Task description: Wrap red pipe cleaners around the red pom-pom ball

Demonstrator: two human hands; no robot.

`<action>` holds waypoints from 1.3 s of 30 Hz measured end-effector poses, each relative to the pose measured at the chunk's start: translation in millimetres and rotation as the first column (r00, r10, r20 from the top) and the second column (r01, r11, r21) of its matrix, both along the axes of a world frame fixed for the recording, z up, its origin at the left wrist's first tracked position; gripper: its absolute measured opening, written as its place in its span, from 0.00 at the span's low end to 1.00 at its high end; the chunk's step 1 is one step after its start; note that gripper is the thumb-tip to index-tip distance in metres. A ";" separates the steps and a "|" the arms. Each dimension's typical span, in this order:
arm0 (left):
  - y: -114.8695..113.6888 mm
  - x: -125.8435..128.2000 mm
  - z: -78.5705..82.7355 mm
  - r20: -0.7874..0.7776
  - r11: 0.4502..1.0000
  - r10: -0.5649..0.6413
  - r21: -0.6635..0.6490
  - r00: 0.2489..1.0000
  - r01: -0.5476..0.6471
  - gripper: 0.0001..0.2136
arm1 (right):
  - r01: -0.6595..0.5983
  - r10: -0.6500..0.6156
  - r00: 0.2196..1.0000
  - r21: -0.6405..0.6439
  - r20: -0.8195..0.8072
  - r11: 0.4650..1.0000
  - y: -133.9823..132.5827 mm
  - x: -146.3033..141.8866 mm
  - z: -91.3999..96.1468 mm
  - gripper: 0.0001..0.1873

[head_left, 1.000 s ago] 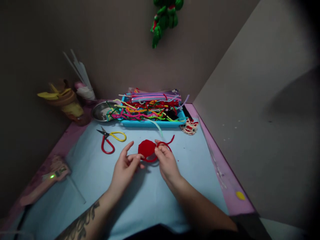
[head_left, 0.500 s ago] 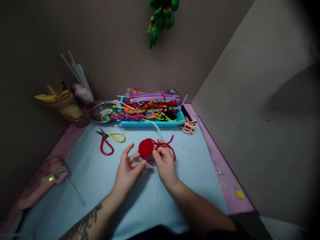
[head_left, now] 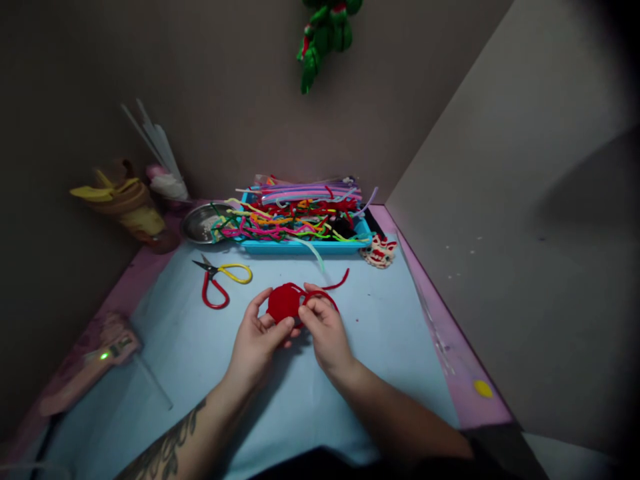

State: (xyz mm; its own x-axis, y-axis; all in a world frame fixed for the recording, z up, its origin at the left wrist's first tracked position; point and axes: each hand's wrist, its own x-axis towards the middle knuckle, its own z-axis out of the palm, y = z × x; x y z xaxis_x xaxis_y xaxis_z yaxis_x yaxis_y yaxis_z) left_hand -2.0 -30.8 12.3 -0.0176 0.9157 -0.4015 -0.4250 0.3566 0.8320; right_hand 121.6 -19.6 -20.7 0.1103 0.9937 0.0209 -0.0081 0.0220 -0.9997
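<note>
A round, flat red disc of coiled pipe cleaner is held above the blue cloth. My left hand grips its left and lower edge between thumb and fingers. At the disc's right side, my right hand pinches a red pipe cleaner between thumb and index finger. That strand loops over the right fingers, and a loose red end points away to the upper right. Part of the disc's lower edge is hidden by my left thumb.
Behind my hands stands a blue tray heaped with colourful pipe cleaners, beside a metal bowl. Scissors lie left of centre. A pink glue gun with a green light rests at far left. A lion-face ornament touches the tray's right corner.
My left hand has closed from spread fingers onto the disc. The disc has shifted slightly left and down, and the red loop at my right hand has grown smaller.
</note>
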 end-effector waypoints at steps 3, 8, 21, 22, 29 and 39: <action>0.2 -1.5 -2.7 -0.016 1.000 -0.011 0.010 1.000 0.011 0.44 | -0.010 0.010 1.000 -0.010 -0.020 1.000 -0.5 -0.8 1.2 0.14; -0.4 -2.6 -3.5 -0.004 1.000 -0.001 0.029 1.000 0.001 0.44 | -0.009 0.007 0.999 -0.042 -0.048 0.999 -0.5 -1.3 1.4 0.12; 2.7 -3.9 -1.7 -0.006 0.998 0.058 -0.008 0.998 -0.058 0.37 | 0.029 -0.029 0.998 0.009 0.055 1.000 -1.6 -1.1 1.4 0.08; 2.7 -4.3 -1.6 -0.005 0.999 0.051 -0.008 0.999 -0.051 0.38 | 0.027 -0.026 0.999 -0.005 0.022 1.000 -0.9 -0.7 0.3 0.08; 1.5 -3.5 -1.6 -0.011 0.999 0.050 0.010 0.999 -0.050 0.40 | 0.012 -0.018 0.996 0.063 0.086 0.998 3.8 4.8 4.6 0.07; 0.0 -3.4 -1.2 0.035 0.999 0.035 0.018 0.999 -0.036 0.36 | -0.033 0.023 0.992 0.079 0.124 0.996 2.2 4.3 6.6 0.05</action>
